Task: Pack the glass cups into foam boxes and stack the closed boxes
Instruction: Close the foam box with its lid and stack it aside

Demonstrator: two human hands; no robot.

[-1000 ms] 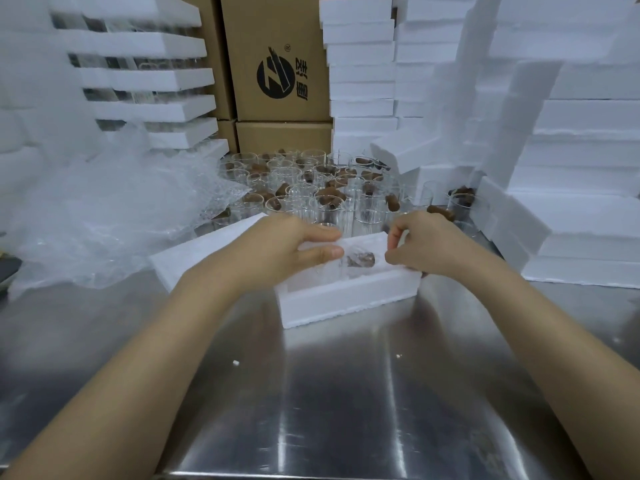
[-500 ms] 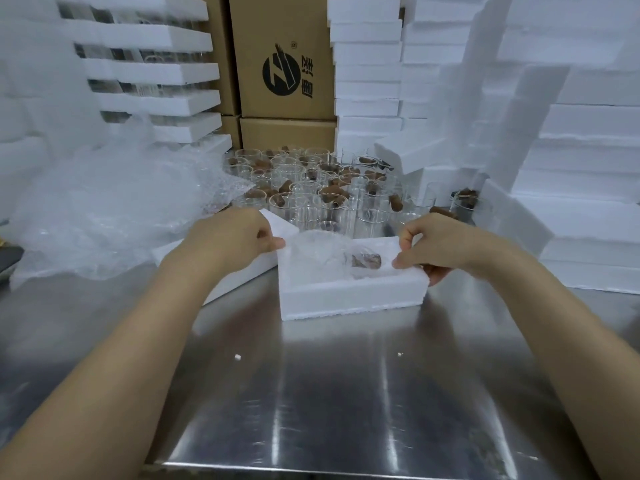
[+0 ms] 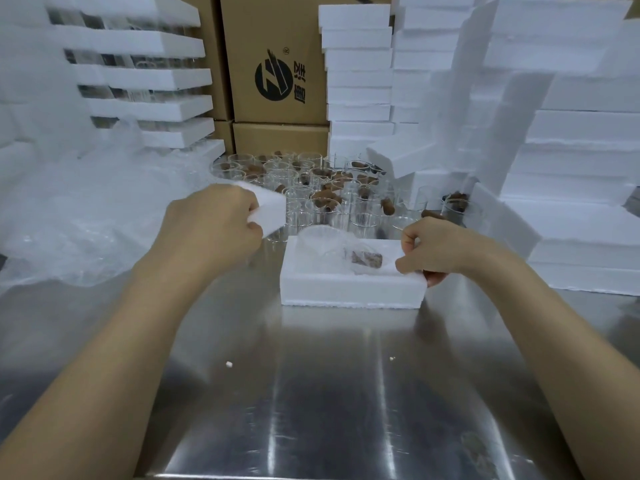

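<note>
An open white foam box (image 3: 349,289) sits on the steel table. Inside it lies a glass cup (image 3: 332,245) wrapped in clear plastic, with a brown cork (image 3: 367,259) showing at its right end. My right hand (image 3: 436,251) grips the box's right rim, thumb on top and fingers under the edge. My left hand (image 3: 211,225) holds a white foam lid (image 3: 268,211), lifted off the table to the left of the box and blurred. Behind the box stand several bare glass cups (image 3: 322,199) holding corks.
Crumpled clear plastic wrap (image 3: 69,216) covers the table's left. Stacks of foam boxes (image 3: 585,161) rise at the right, back centre and back left. Cardboard cartons (image 3: 273,74) stand at the back. Bare steel table (image 3: 311,393) lies in front, with small foam crumbs.
My left hand left the cup in the box, took hold of the foam lid lying to the left and lifted it off the table. My right hand stayed on the box's right rim.
</note>
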